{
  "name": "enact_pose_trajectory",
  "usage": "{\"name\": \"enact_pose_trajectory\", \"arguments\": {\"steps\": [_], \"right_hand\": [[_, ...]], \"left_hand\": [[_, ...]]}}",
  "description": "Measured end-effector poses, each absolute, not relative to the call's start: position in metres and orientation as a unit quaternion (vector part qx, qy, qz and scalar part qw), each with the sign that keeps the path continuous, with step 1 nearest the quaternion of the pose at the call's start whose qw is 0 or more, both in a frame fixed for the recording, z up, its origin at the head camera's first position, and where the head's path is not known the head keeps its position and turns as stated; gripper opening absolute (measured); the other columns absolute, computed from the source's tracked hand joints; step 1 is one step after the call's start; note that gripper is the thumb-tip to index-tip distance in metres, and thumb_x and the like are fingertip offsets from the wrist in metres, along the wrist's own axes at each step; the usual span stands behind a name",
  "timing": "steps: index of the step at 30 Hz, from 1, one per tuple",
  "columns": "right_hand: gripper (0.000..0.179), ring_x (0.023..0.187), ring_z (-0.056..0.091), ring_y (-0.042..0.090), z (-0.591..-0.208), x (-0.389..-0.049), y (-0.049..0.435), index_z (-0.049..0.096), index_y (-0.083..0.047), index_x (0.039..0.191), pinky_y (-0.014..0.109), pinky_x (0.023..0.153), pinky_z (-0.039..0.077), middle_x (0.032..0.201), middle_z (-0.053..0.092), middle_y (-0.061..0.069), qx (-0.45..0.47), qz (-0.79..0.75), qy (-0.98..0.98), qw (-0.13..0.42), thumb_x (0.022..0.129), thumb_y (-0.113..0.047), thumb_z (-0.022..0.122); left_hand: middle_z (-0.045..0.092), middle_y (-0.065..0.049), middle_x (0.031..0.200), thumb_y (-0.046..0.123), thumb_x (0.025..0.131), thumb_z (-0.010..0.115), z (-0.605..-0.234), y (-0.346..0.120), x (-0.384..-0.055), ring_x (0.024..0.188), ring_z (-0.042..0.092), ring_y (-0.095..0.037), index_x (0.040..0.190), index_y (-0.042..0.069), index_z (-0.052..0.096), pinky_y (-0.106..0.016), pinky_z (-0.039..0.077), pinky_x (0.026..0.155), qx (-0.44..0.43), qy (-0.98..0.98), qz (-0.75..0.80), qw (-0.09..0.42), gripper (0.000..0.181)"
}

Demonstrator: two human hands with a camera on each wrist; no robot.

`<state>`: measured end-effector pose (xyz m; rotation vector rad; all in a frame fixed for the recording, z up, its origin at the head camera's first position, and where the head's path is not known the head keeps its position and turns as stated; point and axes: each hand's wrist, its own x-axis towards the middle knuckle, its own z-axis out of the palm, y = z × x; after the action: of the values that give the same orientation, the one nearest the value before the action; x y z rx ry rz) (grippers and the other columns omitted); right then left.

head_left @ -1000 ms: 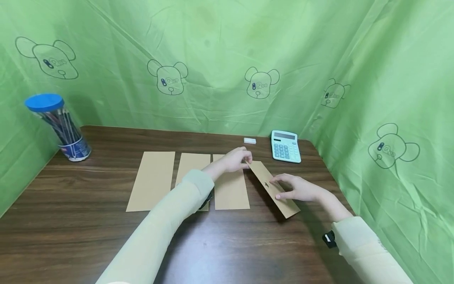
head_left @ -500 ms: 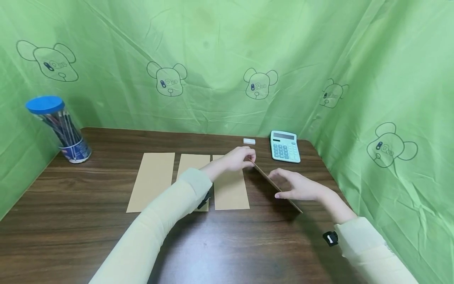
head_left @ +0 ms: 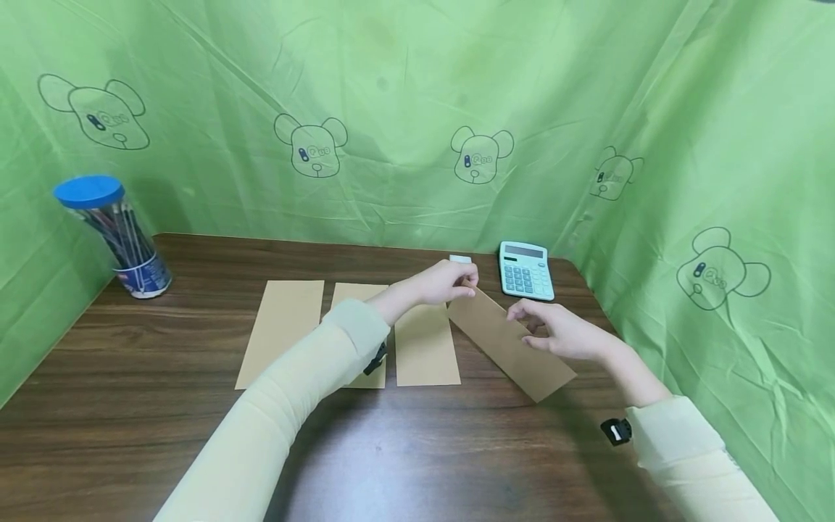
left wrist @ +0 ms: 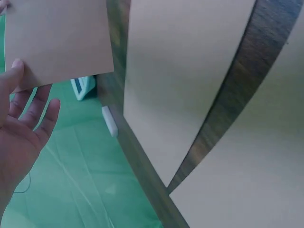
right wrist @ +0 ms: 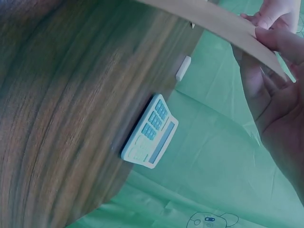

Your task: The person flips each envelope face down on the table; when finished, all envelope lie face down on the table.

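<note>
A plain brown card (head_left: 505, 341) is held tilted above the table, right of three similar cards lying flat in a row. My left hand (head_left: 443, 283) pinches its far end; in the left wrist view the thumb (left wrist: 16, 69) lies on the near face, with fingers behind. My right hand (head_left: 561, 331) holds the card's right long edge, its thumb (right wrist: 273, 38) on one side and fingers on the other. The flat cards are the left card (head_left: 283, 326), the middle card (head_left: 355, 291), partly hidden by my left arm, and the right card (head_left: 427, 355).
Behind the held card lie a white eraser-like block (head_left: 460, 259) and a light-blue calculator (head_left: 525, 270). A clear tub of pencils (head_left: 127, 232) with a blue lid stands at the far left. Green curtain (head_left: 391, 210) encloses the back and sides of the wooden table (head_left: 424, 449).
The held card has turned over: its face with a small black mark showed first, then its edge, and now a plain face. Both hands shifted slightly right; the flat cards stayed put.
</note>
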<state>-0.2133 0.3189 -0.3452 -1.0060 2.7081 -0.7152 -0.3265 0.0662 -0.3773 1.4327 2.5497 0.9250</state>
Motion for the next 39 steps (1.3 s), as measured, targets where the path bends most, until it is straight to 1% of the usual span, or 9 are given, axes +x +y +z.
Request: {"name": "enact_pose_trajectory", "arguments": {"steps": [5, 9, 14, 17, 19, 23, 26, 33, 39], "right_hand": [[0.038, 0.102, 0.059, 0.015, -0.347, -0.216, 0.318, 0.057, -0.012, 0.113, 0.03, 0.08, 0.052, 0.117, 0.06, 0.0, -0.332, -0.251, 0.906, 0.085, 0.08, 0.005, 0.067], [0.038, 0.101, 0.058, 0.015, -0.351, -0.218, 0.321, 0.059, -0.011, 0.113, 0.029, 0.082, 0.051, 0.115, 0.06, 0.0, -0.326, -0.263, 0.904, 0.083, 0.079, 0.007, 0.067], [0.038, 0.093, 0.06, 0.014, -0.357, -0.22, 0.327, 0.059, -0.012, 0.114, 0.027, 0.077, 0.051, 0.116, 0.06, 0.001, -0.302, -0.285, 0.906, 0.085, 0.081, 0.005, 0.067], [0.038, 0.091, 0.062, 0.017, -0.362, -0.222, 0.332, 0.057, -0.011, 0.116, 0.027, 0.073, 0.052, 0.116, 0.059, 0.006, -0.282, -0.314, 0.901, 0.097, 0.083, 0.003, 0.067], [0.038, 0.093, 0.063, 0.019, -0.368, -0.224, 0.335, 0.056, -0.009, 0.118, 0.028, 0.072, 0.054, 0.117, 0.058, 0.011, -0.267, -0.341, 0.895, 0.107, 0.083, 0.004, 0.066], [0.041, 0.098, 0.062, 0.022, -0.382, -0.229, 0.341, 0.052, -0.003, 0.122, 0.029, 0.073, 0.055, 0.118, 0.056, 0.019, -0.238, -0.389, 0.881, 0.123, 0.084, 0.006, 0.064], [0.043, 0.1, 0.061, 0.023, -0.391, -0.232, 0.344, 0.049, 0.0, 0.124, 0.029, 0.074, 0.055, 0.12, 0.054, 0.022, -0.221, -0.415, 0.873, 0.129, 0.083, 0.005, 0.065], [0.05, 0.089, 0.063, 0.017, -0.413, -0.241, 0.347, 0.048, -0.003, 0.127, 0.028, 0.067, 0.054, 0.11, 0.059, 0.019, -0.179, -0.409, 0.886, 0.122, 0.083, -0.005, 0.07], [0.057, 0.09, 0.065, 0.021, -0.431, -0.245, 0.343, 0.047, -0.004, 0.13, 0.031, 0.063, 0.055, 0.11, 0.058, 0.019, -0.14, -0.413, 0.892, 0.116, 0.08, -0.011, 0.074]], "left_hand": [[0.048, 0.002, 0.082, 0.022, 0.091, 0.063, -0.372, 0.066, -0.327, 0.074, 0.048, -0.01, 0.092, 0.014, 0.052, -0.022, 0.039, 0.071, 0.46, 0.834, 0.304, 0.021, 0.013], [0.054, 0.001, 0.087, 0.023, 0.09, 0.064, -0.372, 0.066, -0.326, 0.081, 0.051, -0.01, 0.107, 0.013, 0.056, -0.021, 0.042, 0.077, 0.459, 0.832, 0.311, 0.014, 0.021], [0.054, -0.003, 0.117, 0.018, 0.086, 0.069, -0.375, 0.062, -0.326, 0.108, 0.051, -0.013, 0.13, 0.011, 0.049, -0.023, 0.04, 0.096, 0.461, 0.832, 0.31, 0.006, 0.048], [0.046, -0.005, 0.133, 0.017, 0.083, 0.072, -0.378, 0.059, -0.323, 0.126, 0.041, -0.018, 0.136, 0.015, 0.044, -0.031, 0.033, 0.107, 0.455, 0.842, 0.29, -0.001, 0.06], [0.041, -0.004, 0.14, 0.018, 0.082, 0.074, -0.381, 0.056, -0.321, 0.132, 0.035, -0.021, 0.138, 0.016, 0.042, -0.037, 0.03, 0.11, 0.452, 0.851, 0.269, 0.0, 0.065], [0.04, -0.004, 0.143, 0.021, 0.078, 0.078, -0.389, 0.052, -0.314, 0.134, 0.032, -0.026, 0.139, 0.016, 0.041, -0.05, 0.03, 0.106, 0.457, 0.855, 0.243, 0.029, 0.072], [0.042, -0.004, 0.143, 0.02, 0.076, 0.079, -0.399, 0.049, -0.309, 0.133, 0.031, -0.027, 0.14, 0.012, 0.041, -0.052, 0.03, 0.104, 0.469, 0.849, 0.235, 0.054, 0.075], [0.042, 0.0, 0.143, 0.03, 0.073, 0.081, -0.42, 0.047, -0.296, 0.132, 0.032, -0.02, 0.143, 0.012, 0.035, -0.038, 0.024, 0.111, 0.495, 0.839, 0.203, 0.097, 0.085], [0.04, 0.001, 0.146, 0.039, 0.072, 0.08, -0.429, 0.05, -0.284, 0.136, 0.026, -0.022, 0.143, 0.014, 0.036, -0.046, 0.021, 0.111, 0.488, 0.843, 0.185, 0.134, 0.087]]}}
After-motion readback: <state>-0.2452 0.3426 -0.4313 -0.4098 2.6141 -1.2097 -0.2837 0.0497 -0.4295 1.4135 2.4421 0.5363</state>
